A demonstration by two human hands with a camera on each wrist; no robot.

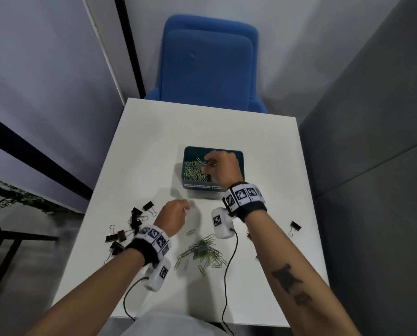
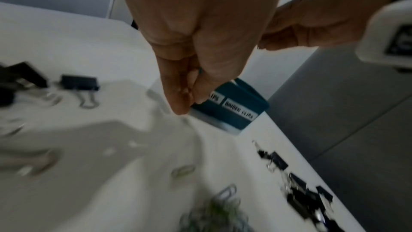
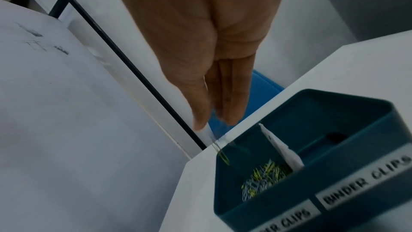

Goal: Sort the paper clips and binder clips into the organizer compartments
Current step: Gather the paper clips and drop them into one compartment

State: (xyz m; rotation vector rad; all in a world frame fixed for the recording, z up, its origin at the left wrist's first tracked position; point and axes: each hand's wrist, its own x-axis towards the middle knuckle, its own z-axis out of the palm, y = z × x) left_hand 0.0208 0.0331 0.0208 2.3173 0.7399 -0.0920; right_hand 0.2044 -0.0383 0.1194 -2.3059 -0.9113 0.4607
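Observation:
The teal organizer (image 1: 239, 155) stands mid-table with labels on its front; its left compartment holds several coloured paper clips (image 1: 192, 169). My right hand (image 1: 206, 164) hovers over that compartment, and its thumb and fingers pinch a green paper clip (image 3: 223, 155) that hangs above the rim. The binder-clip compartment (image 3: 323, 130) is mostly hidden behind the hand in the head view. My left hand (image 1: 185, 207) is just above the table in front of the organizer, with its thumb pressed to the fingertips (image 2: 181, 107) on what looks like a thin paper clip. A loose paper clip pile (image 1: 206, 253) lies near me.
Several black binder clips (image 1: 133, 223) are scattered at the table's left, and one binder clip (image 1: 294, 227) sits near the right edge. A blue chair (image 1: 208, 64) stands beyond the far edge. Cables from the wrist cameras trail over the front edge.

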